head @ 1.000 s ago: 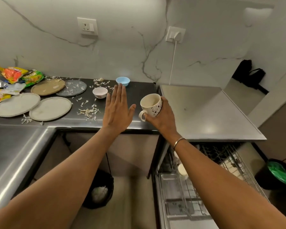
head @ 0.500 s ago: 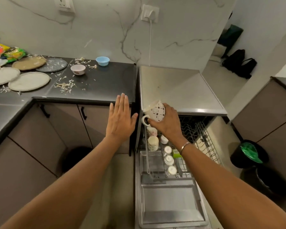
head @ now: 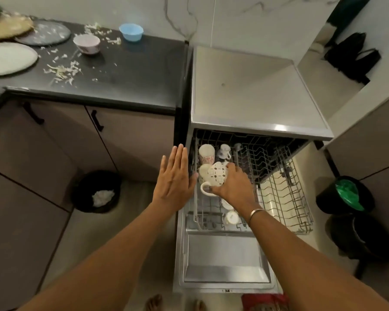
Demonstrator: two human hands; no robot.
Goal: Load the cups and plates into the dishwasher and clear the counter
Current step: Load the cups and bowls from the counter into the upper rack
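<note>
right hand (head: 233,187) grasps the patterned cup (head: 217,176) upside down over the dishwasher rack (head: 285,194), left hand (head: 174,178) flat and released beside it; best seat it between tines.

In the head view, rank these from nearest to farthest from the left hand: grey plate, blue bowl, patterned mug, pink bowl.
1. Patterned mug, just right of the left hand, held by the right hand over the dishwasher rack.
2. Blue bowl and pink bowl, both up on the counter; too close to call.
3. Grey plate, far left at the counter's back.
</note>
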